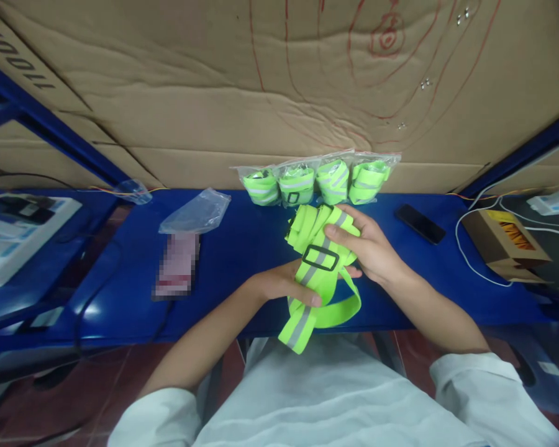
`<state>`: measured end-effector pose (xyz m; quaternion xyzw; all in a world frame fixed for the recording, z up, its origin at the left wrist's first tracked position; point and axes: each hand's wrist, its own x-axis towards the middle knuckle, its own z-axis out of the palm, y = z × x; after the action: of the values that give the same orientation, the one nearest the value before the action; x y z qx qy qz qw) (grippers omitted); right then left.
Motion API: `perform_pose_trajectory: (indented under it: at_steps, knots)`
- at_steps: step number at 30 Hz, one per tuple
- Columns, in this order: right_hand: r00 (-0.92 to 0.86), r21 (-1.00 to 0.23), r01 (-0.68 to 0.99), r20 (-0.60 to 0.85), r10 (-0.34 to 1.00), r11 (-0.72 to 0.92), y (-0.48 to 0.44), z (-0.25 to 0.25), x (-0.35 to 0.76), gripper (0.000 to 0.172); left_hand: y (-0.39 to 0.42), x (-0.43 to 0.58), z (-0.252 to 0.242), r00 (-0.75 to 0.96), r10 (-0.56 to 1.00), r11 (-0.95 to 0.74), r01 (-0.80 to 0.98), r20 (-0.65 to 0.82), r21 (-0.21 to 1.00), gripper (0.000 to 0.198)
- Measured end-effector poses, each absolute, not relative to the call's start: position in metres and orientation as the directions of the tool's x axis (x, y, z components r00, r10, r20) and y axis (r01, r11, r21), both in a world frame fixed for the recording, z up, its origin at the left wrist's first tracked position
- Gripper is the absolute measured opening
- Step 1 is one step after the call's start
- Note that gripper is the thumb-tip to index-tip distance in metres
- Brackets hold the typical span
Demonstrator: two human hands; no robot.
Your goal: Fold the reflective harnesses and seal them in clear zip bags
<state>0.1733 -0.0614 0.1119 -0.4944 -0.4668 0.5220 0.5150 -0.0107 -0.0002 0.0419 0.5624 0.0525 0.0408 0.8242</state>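
The person held a bright green strap (317,273) with both hands, just above the near edge of the blue desk (242,242). The strap had a grey shiny stripe down its middle and a black buckle (320,257) on the front.

The left hand (284,285) came in from 8 o'clock and sat under the strap. Its fingers (307,300) were closed on the strap, with the thumb lying across the top, so the strap could not slip down. The right hand (372,248) came in from 4 o'clock. Its fingers (336,234) were curled over the folded part at the top and pressed it flat, likely so the folds would not spring open. A loose loop (340,307) hung down at 6 o'clock, because no hand held that part.

At 12 o'clock from the hands, four bagged straps (317,181) stood in a neat row against the cardboard wall (214,93). The wall probably stopped them from rolling away. An empty bag (195,211) lay at 10 o'clock, close enough to reach. A black phone (420,223) lay at 2 o'clock, and a small brown box (503,242) sat at 3 o'clock with a white cable (466,248) looping beside it. Both were well apart from the hands and out of their way.
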Motion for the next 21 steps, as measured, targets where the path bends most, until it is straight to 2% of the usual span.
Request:
perform_pose_trajectory:
  at_steps: [3, 6, 9, 13, 16, 19, 21]
  knots:
    - [0.074, -0.993, 0.081, 0.096, 0.993, 0.090, -0.065, 0.115, 0.174, 0.043, -0.008, -0.003, 0.033, 0.992, 0.124, 0.482, -0.075, 0.017, 0.873, 0.075]
    - [0.172, -0.926, 0.297, 0.292, 0.941, 0.233, -0.068, 0.119, 0.182, 0.046, -0.014, 0.000, 0.027, 0.991, 0.123, 0.507, -0.103, 0.046, 0.856, 0.069]
    - [0.238, -0.856, 0.419, 0.424, 0.874, 0.302, -0.068, 0.124, 0.193, 0.045, -0.014, 0.000, 0.027, 0.988, 0.135, 0.491, -0.001, -0.075, 0.871, 0.075]
    - [0.278, -0.787, 0.488, 0.550, 0.788, 0.377, -0.064, 0.125, 0.207, 0.048, -0.009, -0.004, 0.033, 0.893, 0.346, 0.406, 0.134, -0.287, 0.904, 0.063]
    - [0.306, -0.785, 0.485, 0.565, 0.766, 0.385, -0.059, 0.120, 0.214, 0.048, -0.008, -0.006, 0.039, 0.853, 0.434, 0.417, 0.096, -0.291, 0.904, 0.052]
    - [0.295, -0.865, 0.357, 0.463, 0.836, 0.352, -0.053, 0.112, 0.220, 0.045, -0.009, -0.007, 0.045, 0.906, 0.358, 0.521, 0.008, -0.227, 0.853, 0.056]
    - [0.275, -0.923, 0.236, 0.363, 0.890, 0.304, -0.050, 0.107, 0.223, 0.044, -0.011, -0.007, 0.045, 0.943, 0.261, 0.559, 0.026, -0.206, 0.829, 0.064]
